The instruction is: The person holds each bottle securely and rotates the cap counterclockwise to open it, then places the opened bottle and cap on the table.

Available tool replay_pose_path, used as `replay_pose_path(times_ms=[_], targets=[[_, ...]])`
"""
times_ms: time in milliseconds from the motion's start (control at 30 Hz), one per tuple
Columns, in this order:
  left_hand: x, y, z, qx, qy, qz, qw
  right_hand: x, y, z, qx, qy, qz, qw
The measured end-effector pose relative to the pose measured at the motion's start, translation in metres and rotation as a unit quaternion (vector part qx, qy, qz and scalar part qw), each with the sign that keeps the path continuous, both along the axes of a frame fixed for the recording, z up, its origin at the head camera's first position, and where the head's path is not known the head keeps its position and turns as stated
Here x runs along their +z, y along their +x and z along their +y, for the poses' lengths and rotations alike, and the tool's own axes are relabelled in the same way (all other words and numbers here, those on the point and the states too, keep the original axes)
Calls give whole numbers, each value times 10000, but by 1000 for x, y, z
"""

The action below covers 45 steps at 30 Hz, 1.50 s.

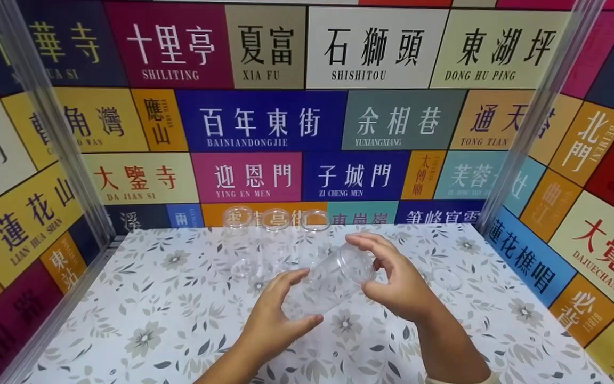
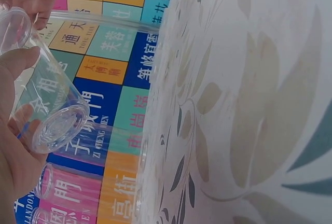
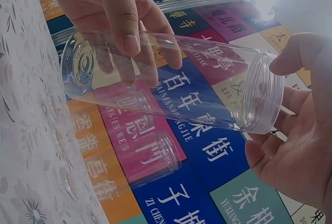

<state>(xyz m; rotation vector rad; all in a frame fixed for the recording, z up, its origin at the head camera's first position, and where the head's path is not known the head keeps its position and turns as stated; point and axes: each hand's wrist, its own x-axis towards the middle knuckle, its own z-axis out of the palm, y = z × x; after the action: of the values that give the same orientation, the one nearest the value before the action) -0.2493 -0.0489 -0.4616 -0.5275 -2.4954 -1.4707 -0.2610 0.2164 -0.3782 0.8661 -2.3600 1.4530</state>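
A clear plastic jar (image 1: 325, 290) is held tilted above the table, its mouth end up and to the right. My left hand (image 1: 272, 312) holds the body near the base, thumb on one side and fingers on the other, as the right wrist view shows. At the upper end my right hand (image 1: 400, 280) grips a clear screw lid (image 3: 268, 97) at the mouth by its edge, thumb and fingers spread around it. The jar looks empty, with a ringed base (image 2: 61, 125) facing the left wrist camera.
Behind the held jar stand three similar clear jars, the left one (image 1: 239, 245), the middle one (image 1: 275, 248) and the right one (image 1: 312, 245). A loose clear disc (image 1: 447, 278) lies on the flower-patterned table (image 1: 179, 320) at the right. Colourful sign-printed walls (image 1: 264, 120) enclose the table.
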Motion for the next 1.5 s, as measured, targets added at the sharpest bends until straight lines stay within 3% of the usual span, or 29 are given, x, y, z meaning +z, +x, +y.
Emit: replay_pose_path(times_ms=[200, 533, 767, 1000, 1500], targets=[[1, 0, 0, 10, -9, 7, 10000, 0, 1, 1, -65, -122, -123, 9998], [0, 0, 0, 8, 13, 68, 10000, 5, -2, 0, -855, 622, -863, 9906], [1, 0, 1, -2, -12, 29, 10000, 5, -2, -2, -1061, 540, -1149, 9862], [0, 0, 2, -33, -75, -84, 9999, 7, 1, -1, -710, 314, -1199, 9897], [3, 0, 1, -35, -86, -209, 9997, 3, 0, 5, -167, 135, -459, 9987]])
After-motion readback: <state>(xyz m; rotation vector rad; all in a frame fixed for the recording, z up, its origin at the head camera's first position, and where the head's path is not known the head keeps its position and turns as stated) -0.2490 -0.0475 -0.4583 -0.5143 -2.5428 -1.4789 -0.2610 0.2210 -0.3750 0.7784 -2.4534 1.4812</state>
